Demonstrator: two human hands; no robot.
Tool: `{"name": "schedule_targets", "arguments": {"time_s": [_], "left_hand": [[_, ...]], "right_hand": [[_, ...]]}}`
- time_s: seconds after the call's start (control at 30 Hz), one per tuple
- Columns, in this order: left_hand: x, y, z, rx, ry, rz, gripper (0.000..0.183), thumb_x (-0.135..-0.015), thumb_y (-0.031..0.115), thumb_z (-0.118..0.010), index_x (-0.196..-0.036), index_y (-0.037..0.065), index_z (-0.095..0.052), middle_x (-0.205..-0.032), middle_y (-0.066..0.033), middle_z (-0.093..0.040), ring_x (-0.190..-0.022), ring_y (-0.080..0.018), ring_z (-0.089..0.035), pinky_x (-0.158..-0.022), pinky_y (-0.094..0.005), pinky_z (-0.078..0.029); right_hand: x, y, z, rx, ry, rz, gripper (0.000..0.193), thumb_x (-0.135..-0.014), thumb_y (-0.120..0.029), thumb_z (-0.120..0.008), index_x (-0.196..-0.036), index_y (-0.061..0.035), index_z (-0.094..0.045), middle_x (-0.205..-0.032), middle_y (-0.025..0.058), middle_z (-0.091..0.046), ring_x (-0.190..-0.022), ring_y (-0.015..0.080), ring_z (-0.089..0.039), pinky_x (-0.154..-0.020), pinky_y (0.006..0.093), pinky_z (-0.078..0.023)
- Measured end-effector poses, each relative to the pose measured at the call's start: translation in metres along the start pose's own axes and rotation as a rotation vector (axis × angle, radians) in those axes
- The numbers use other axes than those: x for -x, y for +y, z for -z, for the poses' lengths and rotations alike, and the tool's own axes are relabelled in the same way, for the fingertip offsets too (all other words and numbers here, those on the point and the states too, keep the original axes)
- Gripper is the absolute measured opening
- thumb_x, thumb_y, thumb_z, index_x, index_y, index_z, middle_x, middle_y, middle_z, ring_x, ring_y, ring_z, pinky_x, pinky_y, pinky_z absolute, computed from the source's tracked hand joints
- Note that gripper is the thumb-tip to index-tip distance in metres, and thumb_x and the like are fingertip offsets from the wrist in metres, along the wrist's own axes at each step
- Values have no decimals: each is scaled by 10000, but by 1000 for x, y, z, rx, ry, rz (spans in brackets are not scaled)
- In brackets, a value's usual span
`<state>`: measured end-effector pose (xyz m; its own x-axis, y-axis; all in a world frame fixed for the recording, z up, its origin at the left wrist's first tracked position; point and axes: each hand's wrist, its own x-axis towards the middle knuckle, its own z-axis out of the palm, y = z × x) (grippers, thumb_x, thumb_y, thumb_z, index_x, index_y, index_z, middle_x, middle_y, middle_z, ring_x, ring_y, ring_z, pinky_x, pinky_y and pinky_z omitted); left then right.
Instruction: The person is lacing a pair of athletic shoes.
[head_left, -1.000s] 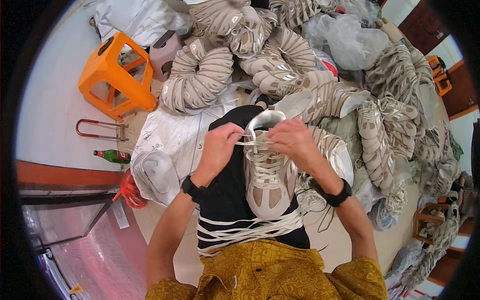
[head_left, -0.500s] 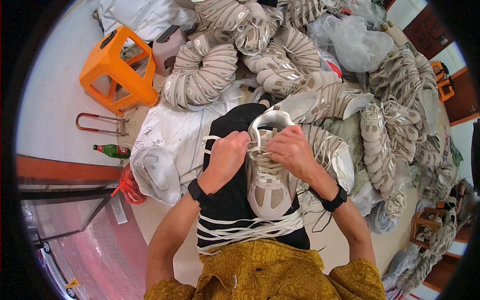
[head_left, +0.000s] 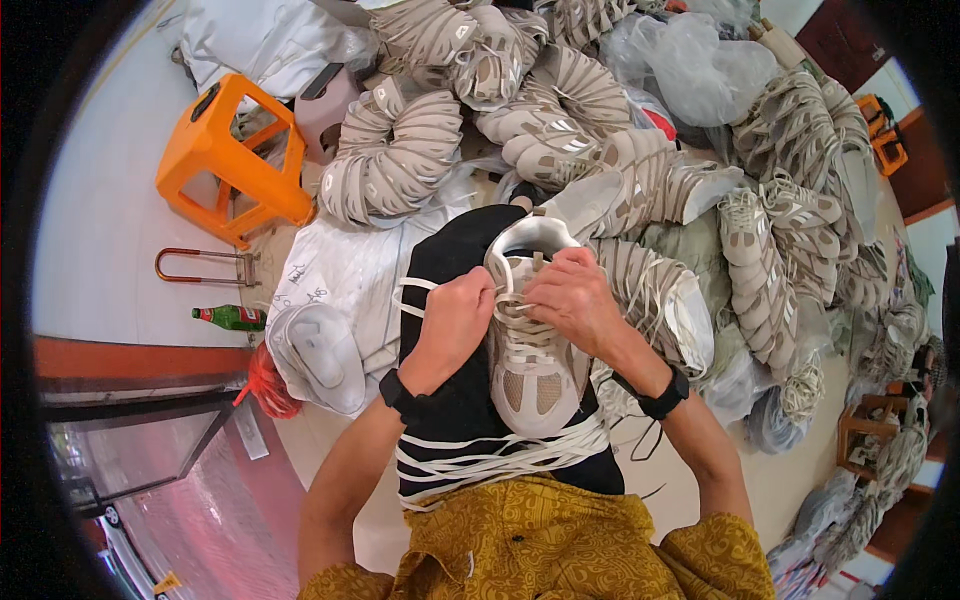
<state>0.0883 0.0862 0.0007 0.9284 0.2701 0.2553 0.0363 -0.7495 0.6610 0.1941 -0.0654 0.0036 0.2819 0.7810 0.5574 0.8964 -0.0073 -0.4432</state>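
A beige and white shoe upper (head_left: 535, 385) lies across my lap on black trousers, its toe toward me and its padded collar away. My left hand (head_left: 458, 315) is closed in a pinch at the left edge of the lacing, on a white shoelace (head_left: 513, 300). At the right of the eyelets, my right hand (head_left: 575, 300) pinches the lace too, its fingers bent over the tongue opening. The fingertips partly hide the lace ends. Several loose white laces (head_left: 500, 462) lie over my thighs near the yellow-brown patterned shirt.
Curled stacks of matching shoe uppers (head_left: 395, 155) heap up ahead and to the right. An orange stool (head_left: 235, 160), a green bottle (head_left: 230, 318) and a red plastic bag (head_left: 270, 385) are at the left. A white sack (head_left: 350, 260) lies beside my leg.
My view has shifted slightly. Both hands stay at the shoe's lacing, and the right fingers have moved a little over the eyelets.
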Motion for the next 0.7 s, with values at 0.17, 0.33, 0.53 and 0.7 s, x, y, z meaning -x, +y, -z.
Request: {"name": "schedule_targets", "arguments": {"time_s": [0.17, 0.33, 0.53, 0.7], "left_hand": [[-1, 8, -2, -475, -104, -232, 69, -784, 79, -501, -777, 17, -470, -663, -169, -527, -567, -350, -536, -490, -393, -453], [-15, 7, 1, -293, -150, -133, 59, -777, 61, -503, -747, 14, -484, -642, -175, -528, -588, -346, -548, -496, -390, -435], [-11, 3, -9, -250, -86, -155, 39, -767, 37, -516, -787, 14, -491, -659, -173, -550, -583, -332, -555, -500, -387, -448], [-2, 12, -8, -231, 78, -117, 163, -746, 23, -512, -909, 28, -510, -598, -99, -490, -562, -256, -551, -462, -354, -437]], "right_hand": [[2, 1, 0, 4, -17, 0, 91, -635, -151, -628, -617, -85, -568, -638, 19, -542, -689, 169, -523, -777, 323, -363], [4, 2, -1, 10, -3, -31, 92, -635, -156, -631, -615, -89, -571, -638, 22, -547, -694, 170, -526, -781, 320, -359], [7, 2, 2, -29, -36, -48, 81, -644, -155, -628, -651, -79, -601, -697, 13, -582, -727, 163, -540, -814, 313, -354], [6, -4, 19, -118, 41, -49, 71, -673, -97, -615, -710, -40, -634, -753, 11, -618, -761, 138, -558, -813, 304, -381]]}}
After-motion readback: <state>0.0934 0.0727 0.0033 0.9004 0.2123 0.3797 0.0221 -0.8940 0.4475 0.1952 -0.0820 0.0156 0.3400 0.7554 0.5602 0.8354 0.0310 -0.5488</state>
